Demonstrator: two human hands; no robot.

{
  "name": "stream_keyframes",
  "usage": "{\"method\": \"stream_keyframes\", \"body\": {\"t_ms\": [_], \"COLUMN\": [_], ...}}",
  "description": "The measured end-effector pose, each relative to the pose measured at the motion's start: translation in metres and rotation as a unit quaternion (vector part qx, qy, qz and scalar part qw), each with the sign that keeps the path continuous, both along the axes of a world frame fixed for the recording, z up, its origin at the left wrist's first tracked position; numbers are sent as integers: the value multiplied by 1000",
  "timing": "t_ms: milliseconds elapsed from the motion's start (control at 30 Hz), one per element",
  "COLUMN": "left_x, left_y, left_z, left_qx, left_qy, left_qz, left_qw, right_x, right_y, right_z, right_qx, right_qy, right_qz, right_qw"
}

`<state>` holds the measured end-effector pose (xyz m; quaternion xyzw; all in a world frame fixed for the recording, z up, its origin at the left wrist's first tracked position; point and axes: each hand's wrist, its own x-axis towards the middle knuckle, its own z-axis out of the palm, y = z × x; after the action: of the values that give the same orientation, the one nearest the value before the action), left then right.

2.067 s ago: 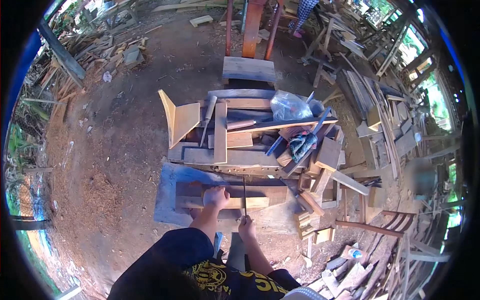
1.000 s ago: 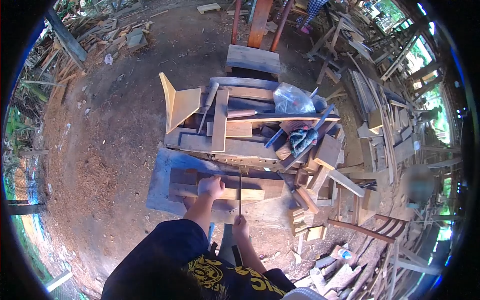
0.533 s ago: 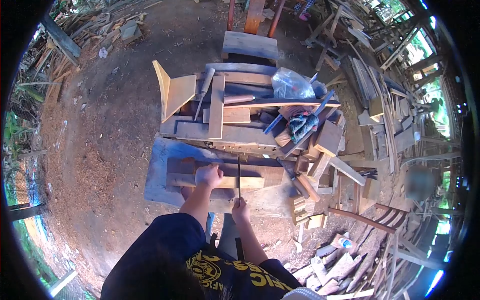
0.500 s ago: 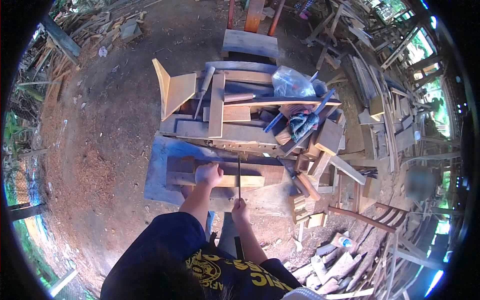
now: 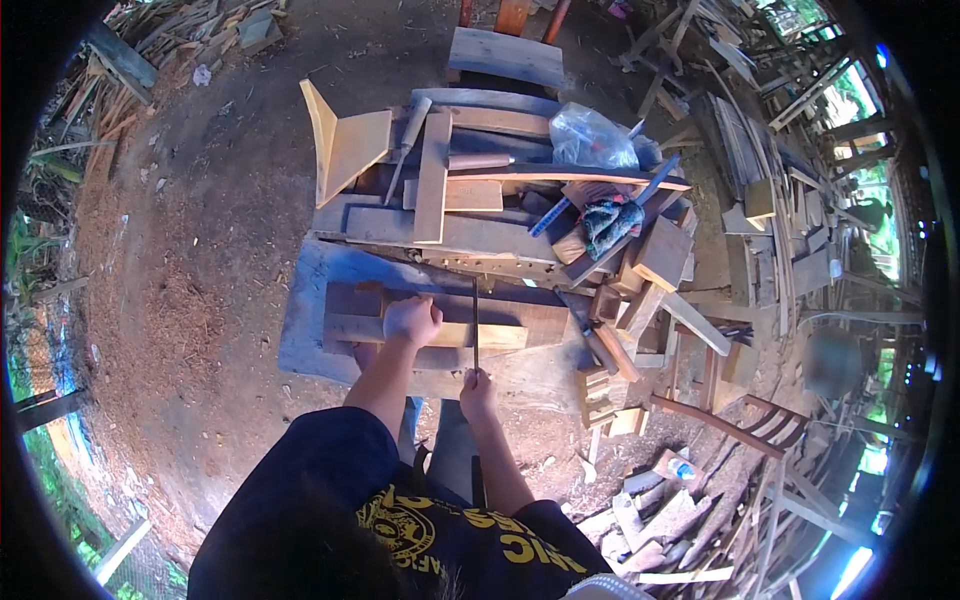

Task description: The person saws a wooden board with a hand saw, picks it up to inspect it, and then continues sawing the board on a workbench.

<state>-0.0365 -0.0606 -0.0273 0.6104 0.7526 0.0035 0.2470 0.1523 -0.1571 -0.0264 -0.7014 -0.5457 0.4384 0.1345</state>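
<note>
A pale wooden strip (image 5: 500,336) lies across the low wooden bench (image 5: 305,320). My left hand (image 5: 412,321) is closed over the strip, left of its middle. My right hand (image 5: 478,392) is wrapped round the near end of a long, thin, dark tool (image 5: 476,325), seen almost edge-on. The tool crosses over the strip at a right angle, and its exact kind cannot be made out. Under the strip lies a wider brown board (image 5: 545,323).
Behind the bench are stacked planks (image 5: 480,232), a chisel-like tool (image 5: 408,140), a plastic bag (image 5: 592,137) and a patterned cloth (image 5: 608,226). Wood blocks (image 5: 663,253) and a hand saw (image 5: 590,330) lie right. A chair-like wooden frame (image 5: 735,425) stands farther right.
The whole view has shifted, so bench and hands appear slightly higher. Both hands keep their grips; the tool still crosses the strip at nearly the same spot.
</note>
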Motion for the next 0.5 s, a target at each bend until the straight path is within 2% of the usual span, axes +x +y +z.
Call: {"method": "stream_keyframes", "body": {"t_ms": [67, 200, 267, 333, 400, 500], "left_x": [-1, 0, 1, 1, 1, 1], "left_y": [1, 1, 1, 3, 1, 0], "left_z": [-1, -7, 4, -1, -4, 4], "left_qx": [-3, -14, 6, -12, 6, -3], "left_qy": [-2, -9, 5, 1, 11, 14], "left_qz": [-3, 5, 4, -9, -8, -8], "left_qw": [1000, 1000, 1000, 1000, 1000, 1000], "right_x": [12, 32, 24, 17, 5, 5], "right_y": [-34, -84, -69, -43, -16, -14], "right_z": [-19, -19, -10, -27, -30, -15], "right_qx": [3, -23, -7, -32, 7, -69], "right_qy": [7, -57, -32, -18, 24, 25], "right_qz": [-8, -31, -22, -13, -26, -35], "right_qw": [1000, 998, 999, 999, 999, 997]}}
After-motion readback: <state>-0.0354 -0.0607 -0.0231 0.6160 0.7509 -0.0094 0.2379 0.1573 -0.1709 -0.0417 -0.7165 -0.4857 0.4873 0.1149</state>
